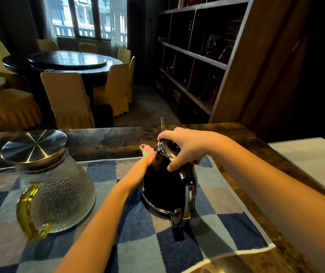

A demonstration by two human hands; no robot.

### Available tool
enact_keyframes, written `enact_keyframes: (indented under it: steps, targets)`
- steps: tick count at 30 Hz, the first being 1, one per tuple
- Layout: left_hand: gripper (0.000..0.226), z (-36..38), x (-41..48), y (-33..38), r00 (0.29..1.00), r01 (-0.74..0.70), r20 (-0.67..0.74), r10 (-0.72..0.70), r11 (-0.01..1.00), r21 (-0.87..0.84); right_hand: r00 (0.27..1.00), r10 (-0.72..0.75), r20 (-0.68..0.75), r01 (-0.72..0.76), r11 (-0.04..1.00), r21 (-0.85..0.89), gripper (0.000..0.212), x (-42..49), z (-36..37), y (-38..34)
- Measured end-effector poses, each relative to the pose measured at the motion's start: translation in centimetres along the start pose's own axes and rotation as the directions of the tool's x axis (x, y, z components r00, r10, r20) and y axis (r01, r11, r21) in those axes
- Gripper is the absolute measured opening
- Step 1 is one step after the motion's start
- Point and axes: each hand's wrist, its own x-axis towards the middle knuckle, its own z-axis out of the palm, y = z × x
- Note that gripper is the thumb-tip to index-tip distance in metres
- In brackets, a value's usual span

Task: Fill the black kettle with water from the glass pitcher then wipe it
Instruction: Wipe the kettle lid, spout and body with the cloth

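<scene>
The black kettle [167, 186] stands on a checked cloth [216, 223] on the counter [108, 138]. The right hand [185, 148] grips its top; the blurred left hand [148, 154] touches its side. The glass pitcher [53, 186], lid on, sits left of the kettle.

No readable text, label, brand, number or sign appears anywhere in this view; the black kettle [167, 186] shows only plain dark and chrome surfaces, and the glass pitcher [55, 186] with its steel lid carries no marking. The checked cloth [207, 223] under them has a pattern but no lettering; the objects on the dark shelves [197, 56] behind are too dim and small to make out any writing.
</scene>
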Motion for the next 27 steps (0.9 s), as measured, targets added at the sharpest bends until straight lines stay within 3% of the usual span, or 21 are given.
enact_keyframes:
  steps: [3, 6, 9, 12, 16, 19, 27]
  targets:
    - [0.043, -0.4, -0.3, -3.7, 0.996, -0.043, -0.078, 0.039, 0.998, -0.055, 1.0, 0.008, 0.001, -0.008, 1.0, -0.001, 0.087, -0.1, 0.0, -0.3]
    - [0.044, 0.2, -1.1, -5.9, 0.978, 0.015, -0.202, -0.046, 0.988, -0.152, 1.0, 0.006, -0.007, -0.006, 1.0, -0.02, 0.087, 0.0, 0.0, -0.5]
    - [0.035, 1.6, -4.0, -6.6, 0.969, -0.118, -0.231, 0.087, 0.985, -0.123, 1.0, -0.001, -0.004, 0.001, 0.999, -0.037, 0.088, 0.0, 0.0, -0.5]
    - [0.044, 3.8, -6.1, -6.4, 0.938, -0.255, -0.265, 0.225, 0.963, -0.086, 1.0, -0.012, -0.022, 0.011, 0.999, -0.039, 0.088, -0.1, 0.1, -0.3]
    - [0.044, 5.7, -5.8, -4.0, 0.895, -0.337, -0.332, 0.297, 0.939, -0.069, 0.998, -0.04, -0.041, 0.036, 0.996, -0.076, 0.089, -0.4, 0.4, -0.1]
    - [0.035, 5.0, -4.1, -1.6, 0.903, -0.313, -0.356, 0.24, 0.936, -0.163, 0.998, -0.051, -0.036, 0.048, 0.995, -0.085, 0.088, -0.5, 0.4, -0.1]
    - [0.03, 3.4, -3.0, -1.7, 0.914, -0.241, -0.343, 0.216, 0.97, -0.031, 0.997, -0.067, -0.031, 0.064, 0.995, -0.078, 0.093, -1.0, 0.2, -0.2]
